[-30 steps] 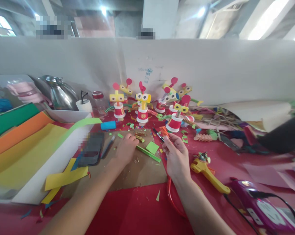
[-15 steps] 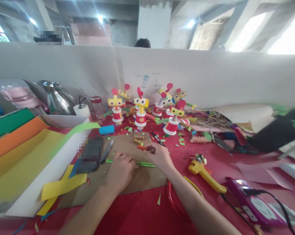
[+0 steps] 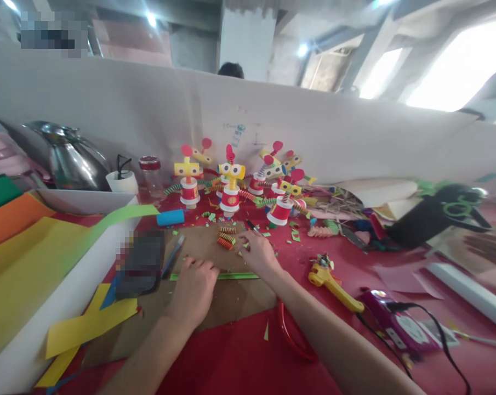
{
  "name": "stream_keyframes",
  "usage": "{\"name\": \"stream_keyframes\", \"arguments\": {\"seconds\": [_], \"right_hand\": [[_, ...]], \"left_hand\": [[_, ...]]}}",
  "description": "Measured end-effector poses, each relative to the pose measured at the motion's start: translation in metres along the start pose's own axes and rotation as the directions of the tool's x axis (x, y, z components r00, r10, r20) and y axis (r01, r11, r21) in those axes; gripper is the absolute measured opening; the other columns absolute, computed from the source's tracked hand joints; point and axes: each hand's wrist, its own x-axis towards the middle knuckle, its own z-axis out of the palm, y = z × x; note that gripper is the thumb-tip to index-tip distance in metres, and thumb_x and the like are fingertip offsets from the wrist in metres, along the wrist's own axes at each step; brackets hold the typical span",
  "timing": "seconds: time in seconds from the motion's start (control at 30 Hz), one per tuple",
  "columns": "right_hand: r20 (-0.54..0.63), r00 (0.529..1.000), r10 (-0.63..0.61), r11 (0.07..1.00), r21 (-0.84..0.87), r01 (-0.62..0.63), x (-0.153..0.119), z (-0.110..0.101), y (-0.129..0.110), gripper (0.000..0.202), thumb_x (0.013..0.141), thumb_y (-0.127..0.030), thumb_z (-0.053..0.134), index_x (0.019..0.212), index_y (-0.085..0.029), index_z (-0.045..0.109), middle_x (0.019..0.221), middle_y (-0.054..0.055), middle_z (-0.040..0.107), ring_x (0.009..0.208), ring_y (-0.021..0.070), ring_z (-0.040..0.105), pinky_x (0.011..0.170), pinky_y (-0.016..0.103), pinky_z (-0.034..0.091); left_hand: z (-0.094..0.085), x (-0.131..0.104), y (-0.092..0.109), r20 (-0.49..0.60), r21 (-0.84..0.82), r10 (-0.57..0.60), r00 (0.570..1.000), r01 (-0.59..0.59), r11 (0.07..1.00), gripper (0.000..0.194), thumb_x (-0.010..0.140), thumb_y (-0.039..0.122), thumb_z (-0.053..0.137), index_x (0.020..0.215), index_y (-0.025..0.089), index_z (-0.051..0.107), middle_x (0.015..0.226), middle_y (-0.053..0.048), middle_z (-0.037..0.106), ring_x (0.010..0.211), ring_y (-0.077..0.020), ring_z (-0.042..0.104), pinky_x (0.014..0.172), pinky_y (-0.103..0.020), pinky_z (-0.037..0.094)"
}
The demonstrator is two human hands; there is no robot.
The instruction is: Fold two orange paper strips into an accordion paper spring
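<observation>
My left hand [image 3: 196, 291] rests on the brown board [image 3: 235, 304], fingers bent over the left part of a thin green paper strip [image 3: 239, 276]; what is under the fingers is hidden. Just right of the folded orange and yellow paper springs [image 3: 226, 240], my right hand [image 3: 258, 252] is above the board with its fingers apart and nothing visible between them. Behind the board stand several paper-cup figures [image 3: 230, 192] with yellow heads and spring arms. A black pen [image 3: 251, 225] lies partly behind my right hand.
To the left are a tray of coloured paper [image 3: 67, 285], a dark pixelated object [image 3: 143, 263], a cutter [image 3: 172, 257] and yellow strips [image 3: 91, 326]. On the right lie a yellow glue gun [image 3: 336, 288], a purple device [image 3: 399, 323] and a black cylinder [image 3: 420, 216]. A red ring [image 3: 291, 334] is near my right forearm.
My right hand has let go of the orange spring, which now lies beside the other springs. The whole view has shifted and tilted slightly.
</observation>
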Motion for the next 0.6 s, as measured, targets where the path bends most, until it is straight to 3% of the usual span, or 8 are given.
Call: {"name": "stream_keyframes", "arguments": {"seconds": [0.07,0.2,0.4,0.5,0.6], "right_hand": [[0.007,0.999,0.045,0.999,-0.027,-0.045,0.002,-0.002,0.005,0.027,0.078,-0.022,0.06,0.103,-0.016,0.065,0.094,0.009,0.067,0.087,0.02,0.063,0.076,0.029,0.047],[0.086,0.996,0.009,0.998,-0.061,-0.003,0.012,0.009,0.003,0.051,0.069,-0.044,0.071,0.113,-0.019,0.062,0.107,0.01,0.064,0.098,0.0235,0.06,0.083,0.033,0.047],[0.193,0.978,-0.076,0.995,-0.045,0.086,0.033,0.028,-0.001,0.041,0.069,-0.024,0.072,0.109,-0.017,0.065,0.103,0.009,0.066,0.094,0.0224,0.062,0.082,0.032,0.047],[0.199,0.967,-0.157,0.987,0.016,0.157,0.041,0.029,0.002,0.044,0.068,-0.014,0.071,0.112,-0.018,0.063,0.1,0.007,0.067,0.091,0.0197,0.062,0.08,0.029,0.047],[0.197,0.956,-0.217,0.974,0.109,0.199,0.046,0.023,0.008,0.05,0.065,-0.015,0.074,0.114,-0.018,0.062,0.106,0.007,0.064,0.084,0.0171,0.062,0.076,0.028,0.048]], "left_hand": [[0.001,0.0,0.002,-0.009,0.005,-0.003,1.0,0.003,1.0,0.026,0.081,0.004,0.042,0.079,0.016,0.065,0.083,-0.01,0.064,0.085,-0.0244,0.058,0.081,-0.04,0.031],[0.002,-0.001,0.003,-0.022,0.008,-0.019,1.0,0.019,1.0,0.021,0.083,0.011,0.045,0.076,0.017,0.064,0.083,-0.008,0.064,0.084,-0.0234,0.059,0.08,-0.04,0.032],[0.002,-0.001,0.004,-0.014,0.009,-0.026,1.0,0.026,1.0,0.019,0.084,0.012,0.047,0.078,0.017,0.065,0.083,-0.008,0.064,0.084,-0.024,0.059,0.08,-0.041,0.034],[0.002,0.0,0.004,-0.003,0.014,-0.031,1.0,0.031,0.999,0.019,0.084,0.012,0.047,0.08,0.017,0.065,0.085,-0.008,0.065,0.085,-0.0244,0.059,0.081,-0.042,0.034],[0.002,0.0,0.004,-0.01,0.017,-0.032,0.999,0.032,0.999,0.021,0.083,0.01,0.045,0.079,0.017,0.064,0.084,-0.008,0.065,0.084,-0.0245,0.059,0.081,-0.042,0.034]]}}
